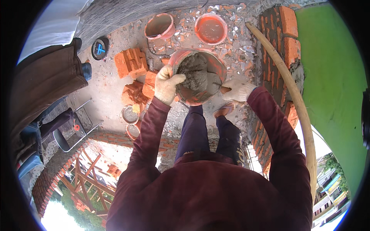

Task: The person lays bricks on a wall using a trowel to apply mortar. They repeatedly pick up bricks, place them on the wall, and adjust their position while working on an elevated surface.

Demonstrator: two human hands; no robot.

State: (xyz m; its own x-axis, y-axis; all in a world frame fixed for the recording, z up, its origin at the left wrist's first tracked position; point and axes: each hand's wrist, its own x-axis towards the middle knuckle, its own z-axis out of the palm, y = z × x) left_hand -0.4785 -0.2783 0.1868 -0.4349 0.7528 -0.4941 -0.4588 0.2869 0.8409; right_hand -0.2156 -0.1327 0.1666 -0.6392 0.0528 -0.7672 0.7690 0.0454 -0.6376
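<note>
A reddish bucket (217, 63) with grey mortar (194, 71) inside is tilted in front of my legs. My left hand (166, 85), in a pale knitted glove, is closed on the bucket's left rim, thumb over the edge. My right hand (239, 91), gloved the same way, is wrapped round the brown handle of a trowel (214, 82) at the bucket's right side. Its grey blade reaches into the bucket against the mortar, and where blade and mortar part is hard to make out.
Two more orange buckets, one empty-looking (159, 27) and one with greyish contents (211, 29), stand beyond. Stacked bricks (131, 62) lie at the left, near two small mortar pails (130, 114). At the right runs a brick wall (290, 50) with a bamboo pole (287, 75) along it.
</note>
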